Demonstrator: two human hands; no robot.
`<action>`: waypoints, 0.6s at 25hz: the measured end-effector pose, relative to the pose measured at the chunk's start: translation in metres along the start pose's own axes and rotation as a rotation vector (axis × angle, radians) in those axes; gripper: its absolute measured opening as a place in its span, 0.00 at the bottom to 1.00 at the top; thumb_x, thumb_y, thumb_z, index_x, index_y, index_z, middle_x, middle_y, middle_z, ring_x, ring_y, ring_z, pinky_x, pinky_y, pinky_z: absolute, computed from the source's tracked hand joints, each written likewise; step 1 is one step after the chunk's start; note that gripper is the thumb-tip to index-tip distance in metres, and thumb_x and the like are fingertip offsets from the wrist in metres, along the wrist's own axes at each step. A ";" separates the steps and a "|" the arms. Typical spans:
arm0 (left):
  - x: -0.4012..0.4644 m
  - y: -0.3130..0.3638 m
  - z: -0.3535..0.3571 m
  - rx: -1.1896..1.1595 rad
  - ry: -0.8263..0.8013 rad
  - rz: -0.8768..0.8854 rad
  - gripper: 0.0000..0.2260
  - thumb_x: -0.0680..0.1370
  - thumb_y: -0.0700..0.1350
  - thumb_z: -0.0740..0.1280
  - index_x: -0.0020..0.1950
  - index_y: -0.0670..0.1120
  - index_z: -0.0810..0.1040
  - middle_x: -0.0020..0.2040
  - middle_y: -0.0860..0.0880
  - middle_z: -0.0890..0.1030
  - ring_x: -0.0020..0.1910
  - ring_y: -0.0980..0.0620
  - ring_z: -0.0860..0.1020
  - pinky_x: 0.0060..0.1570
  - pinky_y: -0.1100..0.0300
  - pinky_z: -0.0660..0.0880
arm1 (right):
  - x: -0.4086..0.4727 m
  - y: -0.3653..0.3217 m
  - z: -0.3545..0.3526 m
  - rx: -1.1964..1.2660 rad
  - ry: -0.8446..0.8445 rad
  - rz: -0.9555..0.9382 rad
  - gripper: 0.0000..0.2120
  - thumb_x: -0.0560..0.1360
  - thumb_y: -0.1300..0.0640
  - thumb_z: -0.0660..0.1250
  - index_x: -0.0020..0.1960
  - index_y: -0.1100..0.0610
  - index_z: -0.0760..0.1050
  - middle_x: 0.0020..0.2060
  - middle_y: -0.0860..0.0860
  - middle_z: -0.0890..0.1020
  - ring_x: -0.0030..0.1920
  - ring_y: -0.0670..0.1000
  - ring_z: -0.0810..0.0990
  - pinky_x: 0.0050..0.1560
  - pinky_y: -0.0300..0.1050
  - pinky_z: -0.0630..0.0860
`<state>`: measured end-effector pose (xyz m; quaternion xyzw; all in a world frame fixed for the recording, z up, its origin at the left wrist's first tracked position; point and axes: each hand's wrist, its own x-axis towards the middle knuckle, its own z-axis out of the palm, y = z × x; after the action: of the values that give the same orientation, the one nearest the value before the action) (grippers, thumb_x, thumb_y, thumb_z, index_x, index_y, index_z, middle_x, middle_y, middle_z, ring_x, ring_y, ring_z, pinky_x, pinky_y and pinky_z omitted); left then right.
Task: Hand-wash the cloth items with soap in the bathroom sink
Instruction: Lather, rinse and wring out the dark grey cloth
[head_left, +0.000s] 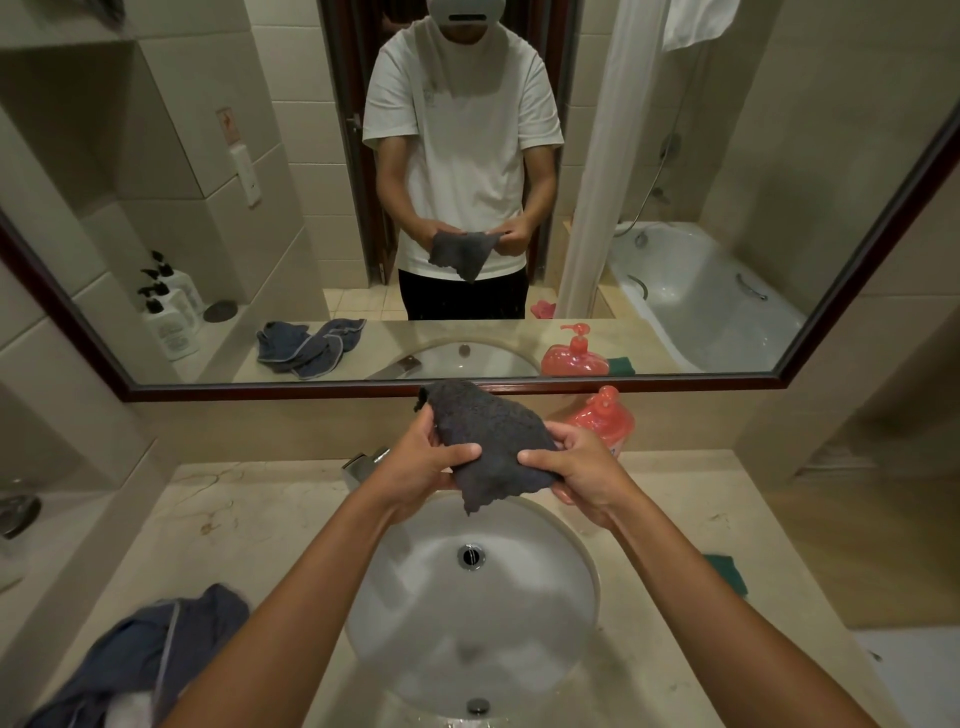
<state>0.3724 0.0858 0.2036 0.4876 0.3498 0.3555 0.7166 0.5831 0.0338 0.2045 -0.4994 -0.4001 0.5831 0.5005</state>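
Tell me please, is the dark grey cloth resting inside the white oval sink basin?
No, both hands, left hand and right hand, hold the dark grey cloth above the sink.

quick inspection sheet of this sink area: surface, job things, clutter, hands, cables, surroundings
surface: beige stone counter with faint marks, around a white oval sink; drain open, a little foam low in the basin.
job's things: dark grey cloth held above the sink; red pump soap bottle at the back right; blue cloth heaped on the counter at front left.
clutter: green sponge on the right of the counter.
hands: left hand and right hand each grip an edge of the dark grey cloth.
cables: nothing seen.
surroundings: chrome tap behind the left hand; framed mirror above, reflecting a bathtub and white pump bottles.
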 end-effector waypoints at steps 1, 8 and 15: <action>0.001 -0.001 0.000 -0.044 -0.020 -0.010 0.36 0.70 0.35 0.75 0.75 0.51 0.66 0.68 0.47 0.79 0.66 0.46 0.79 0.49 0.47 0.82 | 0.000 -0.002 -0.002 -0.010 -0.012 0.008 0.15 0.74 0.71 0.70 0.59 0.62 0.79 0.49 0.60 0.86 0.47 0.58 0.85 0.41 0.45 0.82; -0.002 0.001 0.013 -0.164 -0.170 -0.022 0.33 0.70 0.33 0.72 0.73 0.45 0.68 0.65 0.40 0.80 0.63 0.41 0.80 0.53 0.49 0.82 | 0.006 -0.004 0.013 0.234 0.041 0.297 0.22 0.79 0.43 0.65 0.63 0.59 0.78 0.54 0.57 0.85 0.57 0.58 0.82 0.67 0.59 0.74; -0.002 0.007 0.017 0.031 0.068 -0.009 0.13 0.82 0.46 0.66 0.63 0.40 0.79 0.47 0.46 0.85 0.47 0.48 0.83 0.42 0.58 0.80 | 0.005 -0.001 0.018 0.344 0.123 0.181 0.14 0.77 0.59 0.70 0.60 0.63 0.78 0.53 0.60 0.84 0.57 0.59 0.82 0.59 0.54 0.78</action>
<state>0.3849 0.0784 0.2152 0.4849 0.3816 0.3631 0.6981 0.5656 0.0399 0.2078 -0.4754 -0.2167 0.6537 0.5474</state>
